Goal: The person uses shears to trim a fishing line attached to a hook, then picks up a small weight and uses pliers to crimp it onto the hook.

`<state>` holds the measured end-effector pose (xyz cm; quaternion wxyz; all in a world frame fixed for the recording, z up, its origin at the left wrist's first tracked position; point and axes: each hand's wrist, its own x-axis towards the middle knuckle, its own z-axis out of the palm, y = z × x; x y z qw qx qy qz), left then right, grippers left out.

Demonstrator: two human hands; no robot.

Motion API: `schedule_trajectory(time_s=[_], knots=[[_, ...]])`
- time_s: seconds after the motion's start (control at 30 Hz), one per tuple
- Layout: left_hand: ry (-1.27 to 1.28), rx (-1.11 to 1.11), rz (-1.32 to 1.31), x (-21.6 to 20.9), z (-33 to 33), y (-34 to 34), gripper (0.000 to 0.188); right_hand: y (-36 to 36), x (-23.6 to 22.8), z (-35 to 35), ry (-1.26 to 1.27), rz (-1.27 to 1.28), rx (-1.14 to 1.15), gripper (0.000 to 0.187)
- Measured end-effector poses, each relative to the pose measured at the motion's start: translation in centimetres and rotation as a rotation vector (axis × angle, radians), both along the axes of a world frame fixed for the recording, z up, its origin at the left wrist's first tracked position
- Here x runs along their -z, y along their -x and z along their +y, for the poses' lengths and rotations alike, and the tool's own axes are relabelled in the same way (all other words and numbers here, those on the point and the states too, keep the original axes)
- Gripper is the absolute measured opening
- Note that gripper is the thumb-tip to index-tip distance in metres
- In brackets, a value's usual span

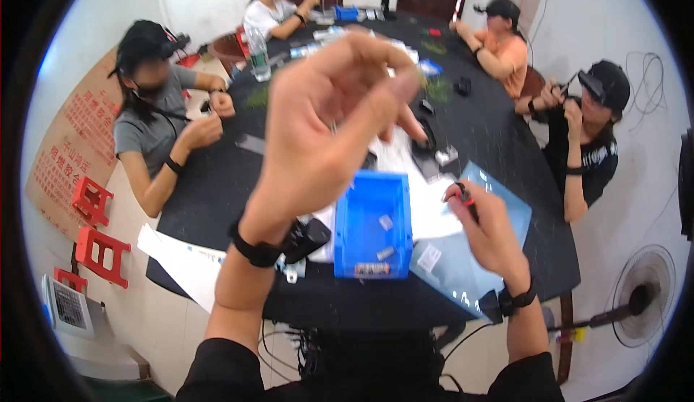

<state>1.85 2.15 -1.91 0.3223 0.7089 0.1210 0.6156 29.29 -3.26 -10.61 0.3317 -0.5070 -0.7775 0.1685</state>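
Note:
My left hand is raised close in front of me, above the table, with its fingers curled and the thumb against the index finger. Whatever that pinch holds, if anything, is too small or hidden to make out. Lower down on the right, my right hand is closed round a small tool with a red and black handle; its exact kind does not show. Between my hands stands an open blue plastic bin with a few small pale pieces inside. A bluish clear plastic bag lies under my right hand.
Several people sit round the black table, working with their hands. White paper overhangs its near left edge. A water bottle stands farther off. A fan is at the right, red stools at the left. Cables hang below the near edge.

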Motion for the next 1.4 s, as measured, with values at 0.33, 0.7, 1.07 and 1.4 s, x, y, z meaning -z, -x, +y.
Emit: schedule_trajectory(time_s=[0.33,0.7,1.07,1.4], knots=[[-0.024,-0.305,0.181,-0.5,0.3,2.5,0.025,-5.9,9.8,-3.1,0.083,-0.696,0.258,0.039],[-0.056,-0.324,0.322,-1.4,0.0,4.9,0.012,1.0,-4.0,-3.9,-0.258,-0.493,0.197,0.034],[-0.079,-0.291,0.123,-2.3,-0.2,5.9,0.014,12.9,-13.3,6.0,-0.209,0.559,-0.462,0.029],[-0.005,-0.303,0.095,-1.9,0.5,5.5,0.014,14.2,-9.9,8.5,0.146,0.979,-0.776,0.036]])
